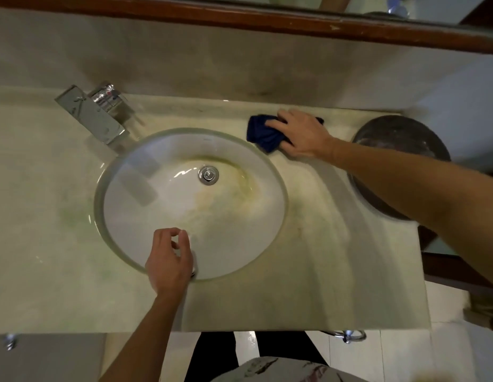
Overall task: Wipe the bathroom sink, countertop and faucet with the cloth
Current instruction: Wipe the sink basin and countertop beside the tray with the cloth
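Note:
A dark blue cloth (263,133) lies bunched on the pale stone countertop (308,257) behind and to the right of the sink. My right hand (301,135) presses on it, fingers curled over its top. The white oval sink (234,216) has yellowish stains around its chrome drain (208,175). The chrome faucet (96,117) stands at the back left of the sink. My left hand (169,260) hovers over the sink's near rim, fingers loosely curled, holding nothing.
A dark round bowl-like object (405,144) sits at the countertop's right end, partly behind my right forearm. A wooden mirror frame (267,20) runs along the top. A chrome ring (350,335) hangs below the counter's front edge.

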